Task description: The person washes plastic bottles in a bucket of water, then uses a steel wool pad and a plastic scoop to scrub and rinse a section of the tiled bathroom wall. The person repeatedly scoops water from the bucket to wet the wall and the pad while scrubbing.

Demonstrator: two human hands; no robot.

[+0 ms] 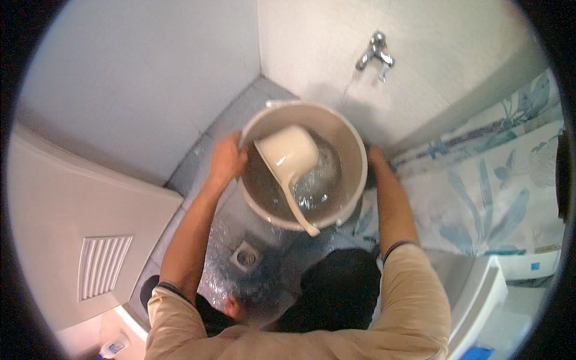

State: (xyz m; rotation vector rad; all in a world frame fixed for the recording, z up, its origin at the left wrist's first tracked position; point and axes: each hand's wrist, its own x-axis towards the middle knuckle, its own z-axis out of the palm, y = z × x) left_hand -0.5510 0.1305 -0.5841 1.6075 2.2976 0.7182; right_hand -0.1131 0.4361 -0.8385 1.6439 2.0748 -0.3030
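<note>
The left fisheye of a side-by-side pair sits on my head and looks steeply down past my beige sleeves (414, 294) and forearms (393, 201), which rise from the lower edge, onto the bucket (354, 156) close below, mid-frame; beyond it, the wall tap (376, 54) shows near the top, and straight edges bend toward the rim

Around one bucket (353, 153) with one dipper (293, 151): two grips (229, 159) (376, 158) at nine and three o'clock, one tap (377, 54) at one, one drain (246, 257) at seven.
</note>
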